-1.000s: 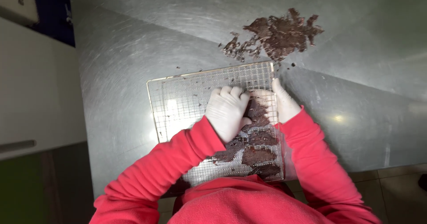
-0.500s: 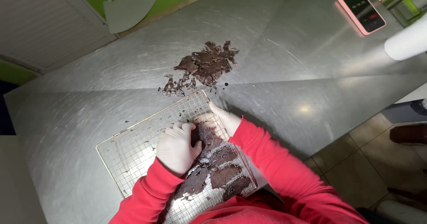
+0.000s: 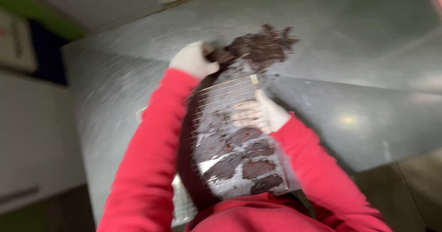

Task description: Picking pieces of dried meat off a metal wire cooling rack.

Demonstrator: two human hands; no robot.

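Now both gloved hands work: left hand pinches dark crumbs at eleven o'clock; right hand grips one silver wire rack bearing four dark brown cake chunks.

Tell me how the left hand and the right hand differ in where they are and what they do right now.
The left hand reaches out to the dark crumb pile on the metal table; the right hand sits nearer the body, behind the tilted wire rack. The left hand shows in the open; the right hand is seen through the mesh. Both wear white gloves and red sleeves.
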